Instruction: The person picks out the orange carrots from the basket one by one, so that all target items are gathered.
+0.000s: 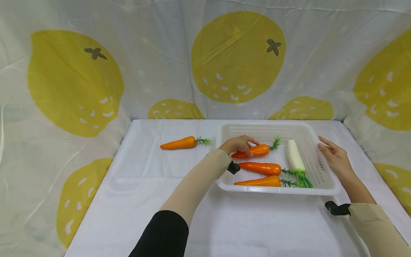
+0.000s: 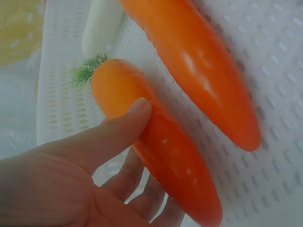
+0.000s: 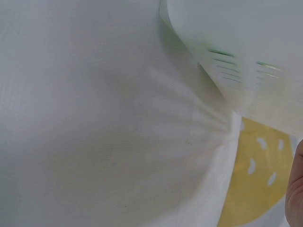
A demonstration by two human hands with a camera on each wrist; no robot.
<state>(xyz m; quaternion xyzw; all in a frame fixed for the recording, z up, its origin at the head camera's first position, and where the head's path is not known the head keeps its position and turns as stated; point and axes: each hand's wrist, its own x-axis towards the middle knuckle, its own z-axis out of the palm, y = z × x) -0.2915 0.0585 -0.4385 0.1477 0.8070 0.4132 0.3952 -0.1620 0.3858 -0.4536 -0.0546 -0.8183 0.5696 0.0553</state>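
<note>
Left hand (image 1: 238,144) pinches the farthest carrot (image 1: 261,150) inside the white basket (image 1: 276,190), right hand (image 1: 338,159) at its right side, fingers loosely extended; glossy, tapered surface could cause a slip

A plain beige sleeve (image 1: 200,185) covers the left forearm up to the wrist, meeting a black sleeve (image 1: 162,233) with a rounded edge further up. The right arm wears a matching beige cuff (image 1: 379,225). Each wrist carries a small black fitting, the left one (image 1: 233,167) stubby, the right one (image 1: 337,208) longer and bent. The left hand (image 1: 239,144) and right hand (image 1: 335,159) are bare.
</note>
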